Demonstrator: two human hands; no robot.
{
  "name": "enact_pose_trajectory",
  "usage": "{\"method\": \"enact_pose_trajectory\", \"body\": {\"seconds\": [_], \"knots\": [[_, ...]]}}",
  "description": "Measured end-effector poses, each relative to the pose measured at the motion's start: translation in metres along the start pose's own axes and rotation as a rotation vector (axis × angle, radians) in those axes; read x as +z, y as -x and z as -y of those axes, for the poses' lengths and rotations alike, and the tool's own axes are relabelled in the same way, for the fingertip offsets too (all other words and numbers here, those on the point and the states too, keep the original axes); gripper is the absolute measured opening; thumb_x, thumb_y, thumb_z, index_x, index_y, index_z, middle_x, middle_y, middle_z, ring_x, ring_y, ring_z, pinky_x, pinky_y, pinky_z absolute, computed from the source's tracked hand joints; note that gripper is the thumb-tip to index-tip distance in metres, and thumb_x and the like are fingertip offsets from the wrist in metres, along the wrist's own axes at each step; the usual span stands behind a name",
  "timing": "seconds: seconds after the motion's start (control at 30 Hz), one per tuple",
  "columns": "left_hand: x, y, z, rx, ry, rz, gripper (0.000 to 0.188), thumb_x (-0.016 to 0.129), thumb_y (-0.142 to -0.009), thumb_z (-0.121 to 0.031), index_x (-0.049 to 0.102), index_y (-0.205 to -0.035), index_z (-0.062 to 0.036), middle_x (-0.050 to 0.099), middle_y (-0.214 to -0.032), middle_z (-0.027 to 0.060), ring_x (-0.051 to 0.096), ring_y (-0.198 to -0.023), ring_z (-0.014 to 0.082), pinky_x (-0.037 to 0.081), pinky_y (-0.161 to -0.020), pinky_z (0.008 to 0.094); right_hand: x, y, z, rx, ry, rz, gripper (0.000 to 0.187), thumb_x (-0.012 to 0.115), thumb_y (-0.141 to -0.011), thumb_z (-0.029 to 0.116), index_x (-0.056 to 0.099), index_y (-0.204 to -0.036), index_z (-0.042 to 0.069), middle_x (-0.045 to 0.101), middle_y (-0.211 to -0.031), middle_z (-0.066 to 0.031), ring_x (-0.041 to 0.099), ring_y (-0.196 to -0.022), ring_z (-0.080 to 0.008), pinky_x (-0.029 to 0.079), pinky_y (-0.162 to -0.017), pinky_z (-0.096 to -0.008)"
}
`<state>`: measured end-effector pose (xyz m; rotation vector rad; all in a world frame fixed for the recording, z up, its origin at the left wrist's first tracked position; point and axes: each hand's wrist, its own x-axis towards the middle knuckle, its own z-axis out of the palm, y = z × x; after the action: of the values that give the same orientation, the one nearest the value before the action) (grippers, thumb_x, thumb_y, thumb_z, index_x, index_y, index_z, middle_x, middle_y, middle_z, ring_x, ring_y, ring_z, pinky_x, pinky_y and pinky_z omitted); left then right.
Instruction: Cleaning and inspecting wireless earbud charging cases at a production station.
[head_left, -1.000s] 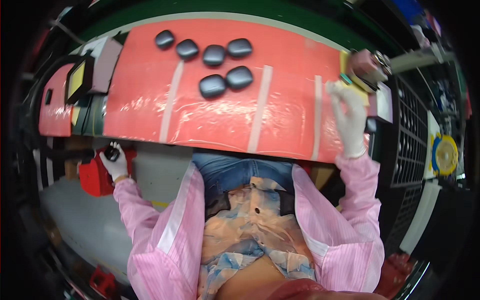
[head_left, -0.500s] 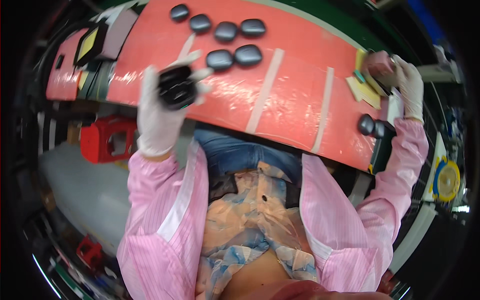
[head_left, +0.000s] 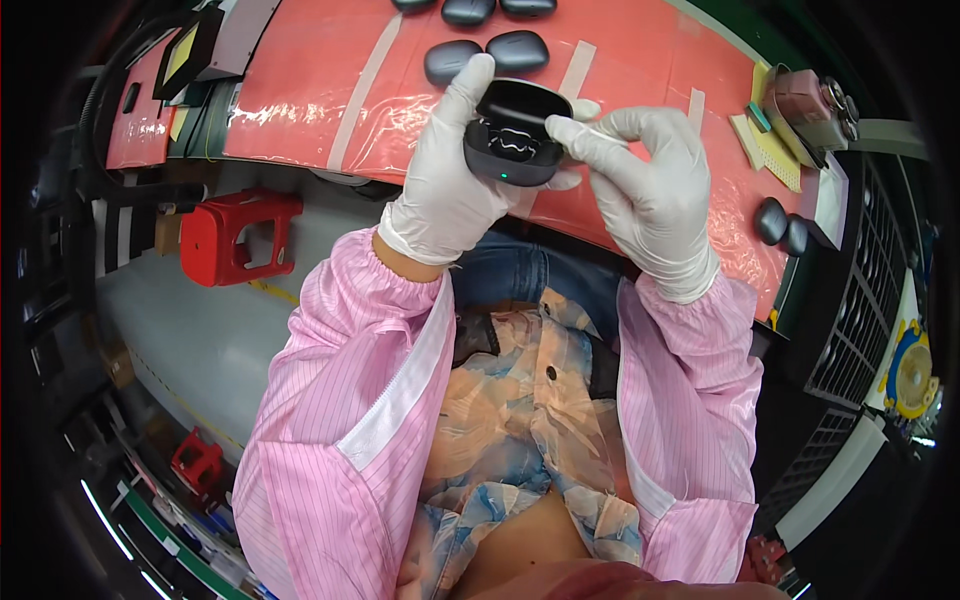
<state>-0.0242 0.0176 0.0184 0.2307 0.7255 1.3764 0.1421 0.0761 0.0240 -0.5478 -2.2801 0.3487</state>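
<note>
An earbud charging case [head_left: 512, 172], dark grey with a black inside, sits in my gloved left hand [head_left: 445, 180], which is closed around it. Its lid is raised, a small green light glows on its front, and shiny curved marks show in the inner tray. My gloved right hand [head_left: 650, 185] is at the case's right side, fingers bent and pinched together, the foremost fingertip at the case's edge. Whatever that pinch holds, if anything, is too small to make out. Beyond the left hand, a closed grey case [head_left: 518, 50] lies on the red mat among several similar ones.
The red mat [head_left: 300, 110] has pale tape strips. At the right stand a pink container [head_left: 800, 100], yellow pads [head_left: 772, 155] and two dark cases [head_left: 780, 225] beside a white box [head_left: 828, 200]. Left below the table is a red stool [head_left: 235, 238].
My left hand has brought the case rightward, and its inside now shows clearly. My right hand has left the pink container and come to the case. The view has shifted.
</note>
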Motion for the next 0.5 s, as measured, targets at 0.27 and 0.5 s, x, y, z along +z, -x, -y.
{"method": "enact_pose_trajectory", "body": {"seconds": [0.27,0.5], "knots": [[-0.006,0.006,0.009,-0.142,0.226,0.104,0.065,0.038,-0.097,-0.053,0.058,-0.115,0.0064,0.061,-0.116,0.0231,0.062,-0.106,0.0321,0.053,-0.089,0.0423,-0.004,0.007,0.013,0.171,-0.209,-0.126,0.027,0.063,-0.078,-0.009,0.068,-0.102,0.004,0.068,-0.095,-0.0087,0.064,-0.083,-0.0184,0.050,-0.075,-0.0284],[-0.017,0.004,0.016,-0.187,0.384,0.250,0.050,0.048,-0.098,-0.032,0.038,-0.132,0.0036,0.057,-0.120,0.0230,0.057,-0.115,0.0311,0.048,-0.100,0.0433,0.001,0.023,0.010,0.104,0.033,-0.085,0.035,0.062,-0.073,-0.012,0.070,-0.103,0.006,0.066,-0.085,-0.0058,0.061,-0.078,-0.0190,0.049,-0.068,-0.0295]]}}
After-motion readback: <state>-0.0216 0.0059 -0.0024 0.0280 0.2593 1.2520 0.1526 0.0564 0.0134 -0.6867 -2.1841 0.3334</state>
